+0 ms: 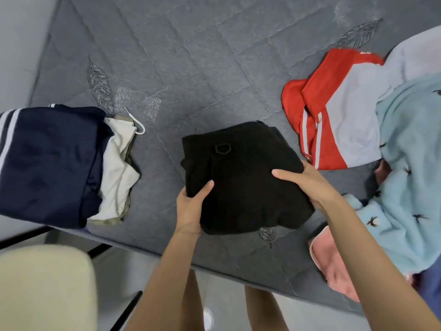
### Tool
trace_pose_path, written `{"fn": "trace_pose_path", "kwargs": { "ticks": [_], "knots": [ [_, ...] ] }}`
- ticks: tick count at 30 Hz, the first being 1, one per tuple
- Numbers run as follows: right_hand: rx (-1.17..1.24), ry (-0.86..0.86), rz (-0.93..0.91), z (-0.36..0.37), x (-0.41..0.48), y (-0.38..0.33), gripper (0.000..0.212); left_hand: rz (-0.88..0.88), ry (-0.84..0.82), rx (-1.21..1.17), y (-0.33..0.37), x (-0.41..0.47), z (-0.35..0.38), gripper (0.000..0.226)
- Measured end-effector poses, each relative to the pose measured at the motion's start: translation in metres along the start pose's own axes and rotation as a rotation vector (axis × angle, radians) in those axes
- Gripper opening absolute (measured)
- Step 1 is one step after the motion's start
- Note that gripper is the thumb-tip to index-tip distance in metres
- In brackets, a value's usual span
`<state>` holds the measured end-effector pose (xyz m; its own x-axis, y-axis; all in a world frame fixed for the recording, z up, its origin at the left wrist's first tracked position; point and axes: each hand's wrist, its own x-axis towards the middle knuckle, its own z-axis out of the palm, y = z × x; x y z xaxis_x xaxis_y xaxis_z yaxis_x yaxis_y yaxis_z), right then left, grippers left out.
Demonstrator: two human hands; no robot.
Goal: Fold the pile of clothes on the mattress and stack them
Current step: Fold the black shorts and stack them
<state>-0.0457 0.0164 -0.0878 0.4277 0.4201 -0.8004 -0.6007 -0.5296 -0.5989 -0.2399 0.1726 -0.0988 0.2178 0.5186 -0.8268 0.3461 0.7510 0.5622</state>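
A folded black garment [241,173] with a small ring on top lies near the front edge of the grey quilted mattress [191,56]. My left hand [191,209] grips its near-left corner, thumb on top. My right hand [307,182] grips its right edge, thumb across the top. At the left sits a stack with a folded navy garment with white stripes [47,163] over a cream one [118,168]. At the right lies an unfolded pile: a red and white top [334,115], a light blue garment with bird prints [410,163] and a pink piece [334,263].
A pale lilac cloth [415,56] lies at the far right behind the pile. The mattress's front edge [238,271] runs diagonally just beyond my legs. A cream rounded object [45,287] stands on the floor at lower left, beside black bars.
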Motion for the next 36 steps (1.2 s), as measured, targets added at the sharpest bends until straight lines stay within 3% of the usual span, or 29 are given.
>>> {"fn": "trace_pose_path", "kwargs": {
  "ticks": [3, 6, 9, 12, 15, 22, 29, 36],
  "knots": [
    [-0.129, -0.048, 0.128, 0.014, 0.001, 0.022, 0.037, 0.104, -0.029, 0.184, 0.021, 0.018, -0.024, 0.022],
    [-0.142, 0.164, 0.046, 0.045, 0.004, 0.038, 0.037, 0.128, -0.034, 0.347, 0.02, 0.04, -0.032, 0.032],
    [-0.029, 0.356, 0.033, 0.071, 0.008, 0.045, 0.061, 0.139, -0.044, 0.44, 0.011, 0.05, -0.033, 0.049],
    [0.08, 0.374, 0.074, 0.08, 0.012, 0.044, 0.082, 0.206, -0.119, 0.578, 0.005, 0.051, -0.041, 0.075],
    [0.028, 0.28, 0.043, 0.084, 0.008, 0.037, 0.061, 0.239, -0.228, 0.632, 0.01, 0.053, -0.052, 0.084],
    [0.259, 0.294, -0.112, 0.133, -0.025, 0.007, 0.038, 0.456, -0.249, 0.575, 0.073, 0.029, -0.087, 0.062],
    [0.415, 0.289, -0.294, 0.23, -0.073, -0.064, 0.04, 0.617, -0.234, 0.503, 0.186, -0.012, -0.155, 0.05],
    [0.438, 0.154, -0.324, 0.338, -0.099, -0.124, 0.042, 0.6, -0.121, 0.487, 0.275, -0.016, -0.258, 0.044]
  ]
}}
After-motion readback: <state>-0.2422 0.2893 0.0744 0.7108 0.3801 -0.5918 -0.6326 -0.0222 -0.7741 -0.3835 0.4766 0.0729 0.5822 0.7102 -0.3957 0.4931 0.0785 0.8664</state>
